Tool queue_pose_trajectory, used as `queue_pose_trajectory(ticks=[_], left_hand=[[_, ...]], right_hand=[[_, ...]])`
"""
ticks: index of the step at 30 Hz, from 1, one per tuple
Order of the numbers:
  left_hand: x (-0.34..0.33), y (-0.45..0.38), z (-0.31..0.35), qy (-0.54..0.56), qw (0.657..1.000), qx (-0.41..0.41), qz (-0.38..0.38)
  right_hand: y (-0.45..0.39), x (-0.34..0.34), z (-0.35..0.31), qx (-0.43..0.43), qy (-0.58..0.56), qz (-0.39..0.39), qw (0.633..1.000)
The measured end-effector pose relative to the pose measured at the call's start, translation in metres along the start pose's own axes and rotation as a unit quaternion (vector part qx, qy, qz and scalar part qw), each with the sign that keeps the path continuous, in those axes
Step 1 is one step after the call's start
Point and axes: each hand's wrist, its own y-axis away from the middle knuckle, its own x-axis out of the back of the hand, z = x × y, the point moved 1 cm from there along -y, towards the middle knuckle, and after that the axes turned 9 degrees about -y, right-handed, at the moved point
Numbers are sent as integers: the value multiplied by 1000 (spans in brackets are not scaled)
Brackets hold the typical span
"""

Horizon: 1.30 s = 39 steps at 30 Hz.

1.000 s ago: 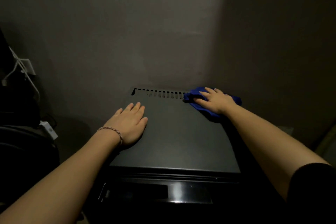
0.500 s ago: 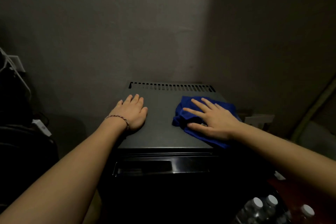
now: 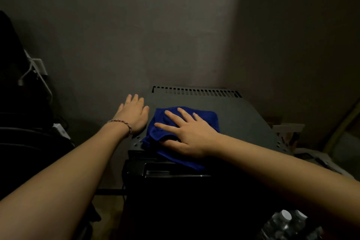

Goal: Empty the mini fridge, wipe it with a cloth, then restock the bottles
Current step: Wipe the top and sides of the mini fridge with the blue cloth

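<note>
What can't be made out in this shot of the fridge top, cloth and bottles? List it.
- Head view: bottles, cut off by the bottom edge; their count is unclear.
- Mini fridge interior: hidden, only its top and dark front show.
- Blue cloth: middle covered by the right hand.
- Dark shapes left of the left hand: too dim.

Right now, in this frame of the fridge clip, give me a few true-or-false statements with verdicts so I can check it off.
1. The right hand presses flat on the blue cloth. True.
2. The cloth lies on top of the mini fridge. True.
3. The left hand grips a bottle. False: it rests open at the fridge top's left edge, holding nothing.
4. The cloth covers the vent slots. False: it lies nearer the front, apart from them.
5. Capped bottles show at lower right. True.
</note>
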Motion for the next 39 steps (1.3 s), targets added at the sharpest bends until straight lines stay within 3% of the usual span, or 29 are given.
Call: queue_pose_trajectory(ticks=[8,15,19,21,25,31,35,39], left_hand=[[14,8,-55,-24,998,48,21],[11,19,-28,69,997,-18,24],[7,27,5,103,991,-72,-43],[0,31,22,60,991,-75,-93],[-8,36,31,-5,993,-61,-105],[-6,40,26,104,991,-8,-79],[-6,43,24,191,978,43,-66],[-6,43,25,180,978,64,-79]], right_hand=[[-73,2,-28,22,-8,24,999],[-144,18,12,-28,-22,57,998],[-165,27,45,-81,-38,72,993],[-168,29,60,-112,-46,74,990],[-155,31,87,-157,-60,82,982],[-98,28,125,-200,-44,83,975],[-40,19,118,-163,-22,56,985],[-2,7,82,-109,-5,32,994]])
